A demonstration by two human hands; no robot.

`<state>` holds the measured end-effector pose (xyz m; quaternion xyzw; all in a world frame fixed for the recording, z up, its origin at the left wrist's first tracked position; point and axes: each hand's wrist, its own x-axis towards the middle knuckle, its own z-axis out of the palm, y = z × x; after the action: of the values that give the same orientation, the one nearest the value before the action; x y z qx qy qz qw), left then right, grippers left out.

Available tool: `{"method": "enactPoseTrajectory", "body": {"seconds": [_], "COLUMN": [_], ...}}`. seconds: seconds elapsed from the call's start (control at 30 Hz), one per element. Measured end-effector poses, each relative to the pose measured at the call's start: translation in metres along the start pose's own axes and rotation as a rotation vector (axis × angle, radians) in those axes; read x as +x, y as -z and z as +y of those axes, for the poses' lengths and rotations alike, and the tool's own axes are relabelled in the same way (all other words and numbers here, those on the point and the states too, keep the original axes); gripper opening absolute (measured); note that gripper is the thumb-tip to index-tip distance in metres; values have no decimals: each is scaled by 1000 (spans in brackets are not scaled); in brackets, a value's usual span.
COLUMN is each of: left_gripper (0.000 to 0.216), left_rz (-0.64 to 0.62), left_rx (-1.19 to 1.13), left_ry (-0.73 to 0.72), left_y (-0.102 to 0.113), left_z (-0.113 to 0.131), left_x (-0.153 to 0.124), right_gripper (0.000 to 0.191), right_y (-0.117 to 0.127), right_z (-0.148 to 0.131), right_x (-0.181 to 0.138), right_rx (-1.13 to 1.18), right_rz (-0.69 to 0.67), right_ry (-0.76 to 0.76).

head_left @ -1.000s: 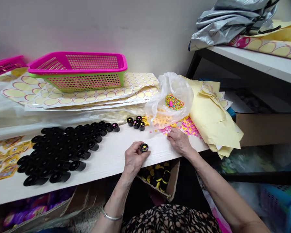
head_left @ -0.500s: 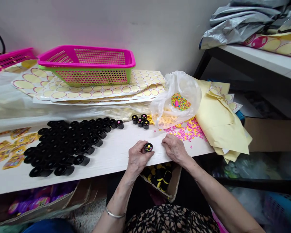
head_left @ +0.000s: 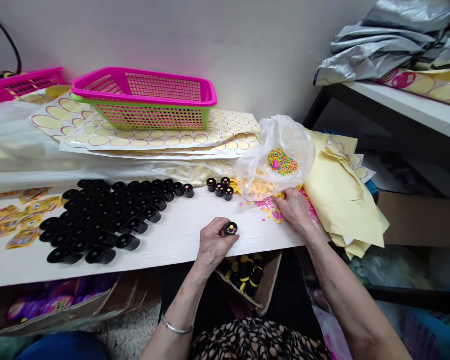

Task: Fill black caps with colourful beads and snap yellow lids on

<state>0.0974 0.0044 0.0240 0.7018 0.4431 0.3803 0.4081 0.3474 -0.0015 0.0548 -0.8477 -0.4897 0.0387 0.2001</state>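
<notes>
On the white tabletop (head_left: 180, 227): one small, round, black plastic cup (head_left: 231, 228) is held above the bare surface near the front edge, its open top turned up, with coloured beads inside.
Left hand (head_left: 214, 241): the cup is pinched between thumb and bent fingers; one silver metal bangle (head_left: 176, 328) is worn on the wrist.
Right hand (head_left: 295, 206): its bent fingers are lowered onto the scattered pink and yellow beads (head_left: 270, 209), just beside the bag; whether a bead is pinched cannot be told.
Small black group: four black cups (head_left: 219, 190) are counted, set close together, with a pink or yellow bead visible in each.
Large black group: dozens of black cups (head_left: 105, 214) are crowded on the left, too overlapped for an exact count; one pink bead is seen in the cup at its right end.
Bag: one translucent white plastic bag (head_left: 255, 161) is seen, with many multicoloured beads (head_left: 283, 163) and one pink piece (head_left: 276, 164) inside.
Baskets: two are counted, one pink-and-green mesh basket (head_left: 146, 99) and one pink basket (head_left: 26, 84), cut off at the left.
Changed from half a second ago: the right hand is moved from beside the cup to the scattered beads; the left hand's grip is unchanged, and the four cups are left as they were.
</notes>
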Motion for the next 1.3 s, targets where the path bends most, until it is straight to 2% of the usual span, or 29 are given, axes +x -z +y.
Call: {"method": "enactPoseTrajectory", "body": {"seconds": [0.1,0.17,0.23,0.3,0.4,0.47,0.57,0.63,0.7,0.77,0.83,0.9,1.1,1.23,1.3], "left_gripper": [21,21,21,20,20,20,19,17,16,17,19,21,17,14,12], "left_rz": [-11,-14,-16,-21,-20,-10,-6,-4,3,9,10,9,16,8,3], "left_rx": [-31,-42,-44,-51,-64,-65,-58,-51,-45,-43,-50,-56,-69,-92,-91], "left_ry": [30,52,59,51,28,15,-1,-10,-8,9,28,34,34,30,24], "left_y": [-1,-2,-2,-2,-2,-2,-2,-2,-2,-2,-2,-1,-1,-1,-1], "left_z": [0,-1,-1,-2,-1,-1,-1,0,1,2,3,4,6,7,6], "left_x": [-1,-1,-2,-2,-3,-3,-3,-3,-3,-3,-3,-3,-3,-3,-3], "right_gripper": [27,28,22,17,24,29,29,27,25,28,33,33,12,18,20], "right_y": [9,9,4,-3,-12,-14,-14,-14,-14,-13,-12,-11,-18,-16,-8], "right_z": [-8,-19,-30,-39,-46,-51,-62,-69,-72,-69,-64,-59,-61,-65,-70], "right_x": [-27,-49,-69,-81,-87,-87,-89,-90,-89,-87,-83,-80,-74,-74,-76], "right_rx": [310,560,679,609,303,98,-97,-153,-133,-15,132,187,80,293,344], "right_rz": [11,-105,-242,-232,-59,-8,-36,-101,-200,-307,-349,-312,-271,-149,-157], "right_ry": [-63,-16,112,249,458,600,762,809,811,788,743,688,629,587,640]}}
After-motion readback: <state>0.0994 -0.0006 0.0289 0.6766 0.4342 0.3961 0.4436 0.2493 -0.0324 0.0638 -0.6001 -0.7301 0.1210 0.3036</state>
